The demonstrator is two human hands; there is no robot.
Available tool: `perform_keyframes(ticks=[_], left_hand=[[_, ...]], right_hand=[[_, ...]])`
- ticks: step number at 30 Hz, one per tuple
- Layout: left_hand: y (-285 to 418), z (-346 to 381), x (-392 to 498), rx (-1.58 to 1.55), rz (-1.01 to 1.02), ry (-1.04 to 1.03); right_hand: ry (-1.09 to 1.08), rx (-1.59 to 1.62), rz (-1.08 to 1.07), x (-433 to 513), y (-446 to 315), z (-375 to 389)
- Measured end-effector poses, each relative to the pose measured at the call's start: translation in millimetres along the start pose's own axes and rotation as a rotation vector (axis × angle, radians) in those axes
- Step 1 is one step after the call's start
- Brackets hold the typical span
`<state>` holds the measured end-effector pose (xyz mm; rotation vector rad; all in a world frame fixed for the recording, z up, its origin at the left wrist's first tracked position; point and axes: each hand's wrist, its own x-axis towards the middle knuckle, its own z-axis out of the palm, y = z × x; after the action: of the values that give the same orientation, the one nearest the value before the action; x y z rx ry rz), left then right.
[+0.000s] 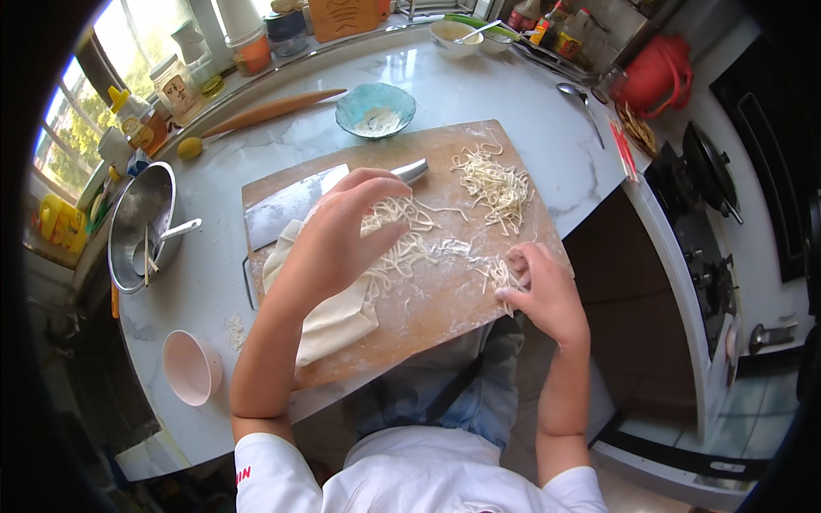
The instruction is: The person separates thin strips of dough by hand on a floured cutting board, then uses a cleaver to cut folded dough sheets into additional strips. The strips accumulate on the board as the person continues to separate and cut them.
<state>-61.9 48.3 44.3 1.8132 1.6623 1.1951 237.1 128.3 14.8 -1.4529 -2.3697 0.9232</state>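
My left hand (356, 231) is raised over the wooden cutting board (442, 320), thumb and fingers apart, nothing visible between them. Partly behind it lie cut noodles (407, 240) and a folded sheet of dough (337, 327). A cleaver (288, 202) rests flat along the board's far left side, its metal handle (410, 170) showing past my fingers. At the board's right edge, my right hand (542, 288) has its fingers curled around a small bunch of noodles (502, 277). Farther back on the right is a loose pile of noodles (494, 186). Flour is scattered mid-board.
Beyond the board stand a blue glass bowl (349, 112) of flour and a wooden rolling pin (276, 112). On the left are a steel basin (122, 224) with a ladle and chopsticks, and a pink bowl (192, 369). A spoon (580, 96) and a gas stove (712, 276) are right.
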Motion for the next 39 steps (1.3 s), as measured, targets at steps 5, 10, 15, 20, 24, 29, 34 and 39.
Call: perform_keyframes(ticks=[5, 10, 15, 20, 24, 29, 34, 39], left_hand=[[2, 1, 1, -0.029, -0.041, -0.086], [1, -3, 2, -0.046, -0.052, -0.136], [-2, 0, 2, -0.042, -0.017, -0.144], [-1, 4, 0, -0.086, 0.014, -0.142], [4, 4, 2, -0.254, 0.002, -0.159], [19, 20, 3, -0.435, 0.046, -0.067], [23, 29, 4, -0.508, -0.086, -0.025], [19, 19, -1, -0.705, -0.214, -0.035]], right_hand=[[0.074, 0.134, -0.200, 25, -21, 21], [0.007, 0.613, -0.178, 30, -41, 7], [0.064, 0.722, -0.127, 36, -50, 0], [0.013, 0.774, -0.213, 36, -56, -12], [0.058, 0.758, -0.229, 36, -69, -18], [0.087, 0.704, -0.302, 34, -87, -19], [-0.003, 0.937, -0.268, 24, -93, -18], [-0.097, 1.239, -0.205, 24, -83, -22]])
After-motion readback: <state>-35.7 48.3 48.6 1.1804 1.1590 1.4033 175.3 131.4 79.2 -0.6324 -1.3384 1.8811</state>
